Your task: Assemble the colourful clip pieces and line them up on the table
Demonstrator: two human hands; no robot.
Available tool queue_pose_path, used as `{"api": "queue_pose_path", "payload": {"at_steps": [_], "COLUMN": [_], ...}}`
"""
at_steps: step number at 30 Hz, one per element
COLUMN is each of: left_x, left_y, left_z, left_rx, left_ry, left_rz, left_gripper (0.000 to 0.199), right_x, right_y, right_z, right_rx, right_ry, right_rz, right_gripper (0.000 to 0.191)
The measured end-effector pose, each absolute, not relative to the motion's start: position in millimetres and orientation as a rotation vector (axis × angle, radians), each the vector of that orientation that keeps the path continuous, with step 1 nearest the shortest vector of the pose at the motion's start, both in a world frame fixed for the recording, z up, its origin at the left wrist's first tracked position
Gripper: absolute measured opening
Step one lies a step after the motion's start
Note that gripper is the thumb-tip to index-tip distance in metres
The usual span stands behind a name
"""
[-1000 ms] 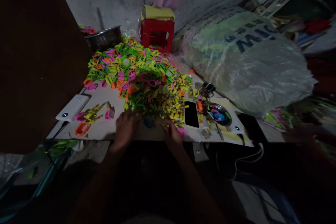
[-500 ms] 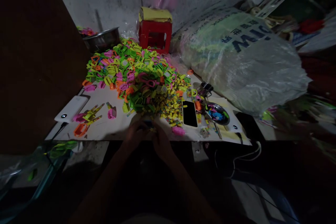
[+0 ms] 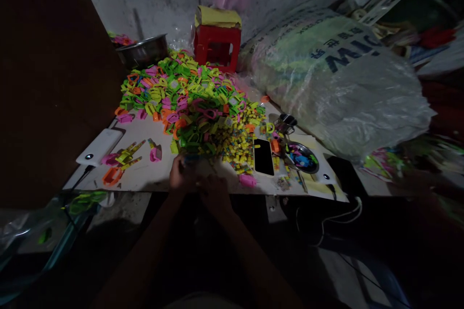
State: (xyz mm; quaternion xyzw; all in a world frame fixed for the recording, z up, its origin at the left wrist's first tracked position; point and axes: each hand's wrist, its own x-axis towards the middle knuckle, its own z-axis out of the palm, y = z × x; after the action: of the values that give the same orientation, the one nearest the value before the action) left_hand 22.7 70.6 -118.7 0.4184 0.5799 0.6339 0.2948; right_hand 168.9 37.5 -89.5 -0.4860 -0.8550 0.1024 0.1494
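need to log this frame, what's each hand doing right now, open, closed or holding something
Left hand: curled at the near edge of the pile of plastic pieces, seemingly on a small bluish piece; too dark to be sure.
Right hand: beside the left, grip cannot be told.

Glossy neon plastic clips (image 3: 188,101) heaped on a matt pale board (image 3: 145,174); shiny metal bowl (image 3: 143,50); crinkled translucent plastic sack (image 3: 337,77); glossy black phone (image 3: 264,156).

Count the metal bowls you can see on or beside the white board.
2. A large steel bowl stands at the far left, behind the heap of neon plastic pieces. A small steel dish holding coloured bits sits right of the black phone. Others may be hidden.
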Motion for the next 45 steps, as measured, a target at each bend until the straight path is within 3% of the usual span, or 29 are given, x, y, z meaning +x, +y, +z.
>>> {"api": "queue_pose_path", "payload": {"at_steps": [3,6,11,20,27,32,45], "left_x": [21,25,33,46,50,47,45], "left_y": [66,54,34,11,5,1,0], "left_z": [-115,-105,-85,-59,-29,-30,-36], "left_rx": [1.029,1.025,0.989,0.727,1.053,1.161,1.146], "left_ry": [1.503,1.460,1.413,1.069,1.260,1.290,1.448], "left_rz": [1.791,1.744,1.502,1.329,1.314,1.262,1.059], "left_gripper": [0.055,0.052,0.050,0.058,0.037,0.041,0.040], "right_x": [168,172,183,190,209,210,225], "right_y": [57,75,66,4,12,12,8], "right_z": [-86,-82,-67,-52,-20,-8,-4], "right_rx": [-1.483,-1.540,-1.397,-1.184,-1.256,-1.227,-1.361], "right_ry": [-2.435,-2.228,-1.812,-1.793,-1.799,-1.878,-2.552], "right_rz": [0.244,0.250,0.609,0.917,0.728,0.690,0.181], "right_gripper": [0.029,0.028,0.031,0.024,0.021,0.017,0.025]}}
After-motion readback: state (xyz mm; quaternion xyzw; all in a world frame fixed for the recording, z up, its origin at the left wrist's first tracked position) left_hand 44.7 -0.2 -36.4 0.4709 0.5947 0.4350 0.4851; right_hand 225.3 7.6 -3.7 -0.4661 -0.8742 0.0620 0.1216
